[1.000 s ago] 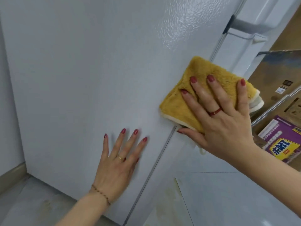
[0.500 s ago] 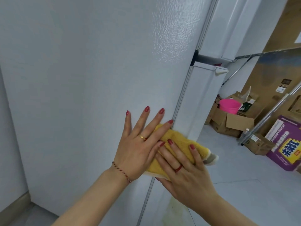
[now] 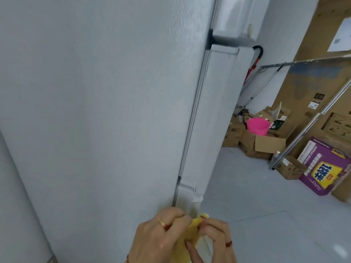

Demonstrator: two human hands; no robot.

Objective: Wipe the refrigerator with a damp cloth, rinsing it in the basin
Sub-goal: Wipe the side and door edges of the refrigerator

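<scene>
The white refrigerator [image 3: 106, 103] fills the left and middle of the view, its textured side panel facing me and the door edge running down at centre. The yellow cloth [image 3: 191, 230] is bunched low in the frame, off the panel, between both hands. My left hand [image 3: 157, 238] grips its left part with curled fingers. My right hand [image 3: 216, 238] pinches its right part with fingertips. Most of the cloth is hidden by the hands. A pink basin [image 3: 314, 126] sits on cardboard boxes far to the right.
Open cardboard boxes [image 3: 262, 145] stand against the far wall. A purple detergent box [image 3: 322, 169] sits on the floor at right. Metal poles [image 3: 307, 133] and a large cardboard sheet [image 3: 311, 82] lean there. Pale tiled floor [image 3: 266, 215] lies between me and them.
Both hands left the refrigerator panel, dropped low and gathered the cloth between them. The view swung up and right, showing more of the door edge and the room.
</scene>
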